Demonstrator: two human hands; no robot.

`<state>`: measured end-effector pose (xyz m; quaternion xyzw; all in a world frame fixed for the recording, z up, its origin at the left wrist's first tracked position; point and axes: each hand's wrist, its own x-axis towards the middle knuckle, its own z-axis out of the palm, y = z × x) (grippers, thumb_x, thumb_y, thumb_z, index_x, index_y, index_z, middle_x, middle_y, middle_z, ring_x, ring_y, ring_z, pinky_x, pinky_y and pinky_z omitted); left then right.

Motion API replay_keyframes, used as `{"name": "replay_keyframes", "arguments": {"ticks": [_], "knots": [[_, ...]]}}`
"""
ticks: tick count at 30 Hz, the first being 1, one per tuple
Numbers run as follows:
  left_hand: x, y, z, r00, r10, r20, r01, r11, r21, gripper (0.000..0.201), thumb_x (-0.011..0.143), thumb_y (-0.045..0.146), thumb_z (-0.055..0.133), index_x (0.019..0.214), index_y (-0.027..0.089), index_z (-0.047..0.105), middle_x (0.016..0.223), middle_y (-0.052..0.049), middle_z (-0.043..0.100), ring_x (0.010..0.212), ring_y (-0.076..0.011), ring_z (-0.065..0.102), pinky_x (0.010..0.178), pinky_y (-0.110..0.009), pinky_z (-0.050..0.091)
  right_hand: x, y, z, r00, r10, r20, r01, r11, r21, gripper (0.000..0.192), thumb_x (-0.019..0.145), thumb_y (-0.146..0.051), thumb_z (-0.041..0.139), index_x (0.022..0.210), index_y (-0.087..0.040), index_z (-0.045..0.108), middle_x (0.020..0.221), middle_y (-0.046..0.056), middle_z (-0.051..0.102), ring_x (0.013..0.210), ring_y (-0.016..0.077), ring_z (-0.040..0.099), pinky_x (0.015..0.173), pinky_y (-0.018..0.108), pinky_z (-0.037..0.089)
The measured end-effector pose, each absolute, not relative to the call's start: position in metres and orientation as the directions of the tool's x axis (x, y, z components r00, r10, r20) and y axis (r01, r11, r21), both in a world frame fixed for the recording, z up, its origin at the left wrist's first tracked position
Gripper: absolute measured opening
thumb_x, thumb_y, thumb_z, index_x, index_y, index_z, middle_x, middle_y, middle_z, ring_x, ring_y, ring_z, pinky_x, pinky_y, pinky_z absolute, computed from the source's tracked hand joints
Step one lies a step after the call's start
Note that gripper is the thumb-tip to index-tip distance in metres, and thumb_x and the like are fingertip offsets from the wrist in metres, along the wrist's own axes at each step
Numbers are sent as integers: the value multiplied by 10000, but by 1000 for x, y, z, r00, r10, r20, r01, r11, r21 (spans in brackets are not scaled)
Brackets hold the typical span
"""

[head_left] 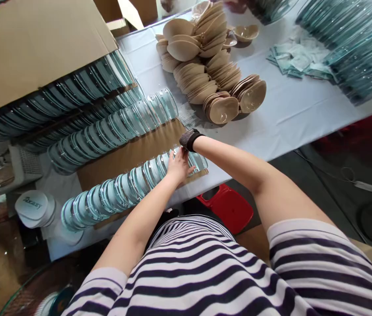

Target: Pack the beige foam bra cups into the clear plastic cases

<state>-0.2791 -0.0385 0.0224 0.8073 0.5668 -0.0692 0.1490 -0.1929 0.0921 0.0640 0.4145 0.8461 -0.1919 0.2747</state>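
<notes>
A row of clear, blue-tinted round containers (120, 192) lies on its side along the front of a brown cardboard sheet (129, 153). My left hand (178, 166) rests on top of this row near its right end, fingers stretched out and thumb apart. Close by, my right hand (189, 139), in a dark knitted covering with a black cuff, bends down at the far side of the same row. Its fingers are mostly hidden, so their grip cannot be made out. Behind lies a second row of such containers (116, 127).
A large cardboard box (41, 52) stands at left with more container rows. Stacks of tan scoop-shaped pieces (202, 79), small packets (299, 57) and more clear containers (363, 48) lie on the white-covered table (265, 118). White discs (36, 206) are at left; a red stool (230, 210) stands below.
</notes>
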Motion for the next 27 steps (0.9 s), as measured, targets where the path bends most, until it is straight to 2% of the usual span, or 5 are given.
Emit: {"name": "replay_keyframes", "arguments": {"ticks": [7, 11, 18, 24, 27], "knots": [[-279, -39, 20, 358, 911, -204, 926, -319, 201, 731, 897, 505, 472, 1492, 111, 315, 1567, -139, 315, 1460, -261, 249, 1196, -514, 167, -117, 6, 54, -462, 740, -489, 878, 461, -133, 284, 876, -317, 507, 1050, -217, 709, 974, 109, 730, 938, 268, 677, 756, 320, 463], [-278, -39, 22, 345, 911, -227, 932, -306, 193, 735, 897, 524, 463, 1494, 125, 310, 1571, -141, 305, 1468, -269, 231, 1198, -509, 157, -92, -61, 8, -377, 828, -415, 926, 344, -156, 386, 967, -364, 362, 1104, -201, 684, 1076, 117, 715, 964, 236, 673, 721, 279, 432], [-280, -36, 22, 362, 895, -263, 930, -327, 168, 755, 904, 546, 447, 1500, 107, 299, 1582, -135, 284, 1473, -262, 224, 1205, -499, 138, -86, -92, -74, -287, 876, -388, 951, 211, -228, 360, 956, -307, 394, 1047, -170, 714, 1035, 145, 724, 912, 248, 669, 722, 291, 422], [-280, -46, 27, 389, 896, -212, 905, -330, 266, 720, 905, 484, 507, 1481, 87, 337, 1577, -151, 292, 1469, -268, 237, 1200, -505, 150, -84, -107, -71, -346, 882, -320, 931, 280, -234, 391, 939, -274, 370, 980, -98, 717, 918, 212, 716, 823, 286, 681, 709, 348, 464], [-308, -65, 37, 454, 891, -23, 839, -418, 349, 644, 936, 442, 465, 1487, 133, 341, 1584, -110, 290, 1472, -238, 237, 1204, -475, 174, -83, -128, -70, -458, 857, -238, 868, 373, -329, 358, 883, -268, 387, 937, -131, 714, 806, 171, 720, 711, 278, 692, 613, 344, 489]]}}
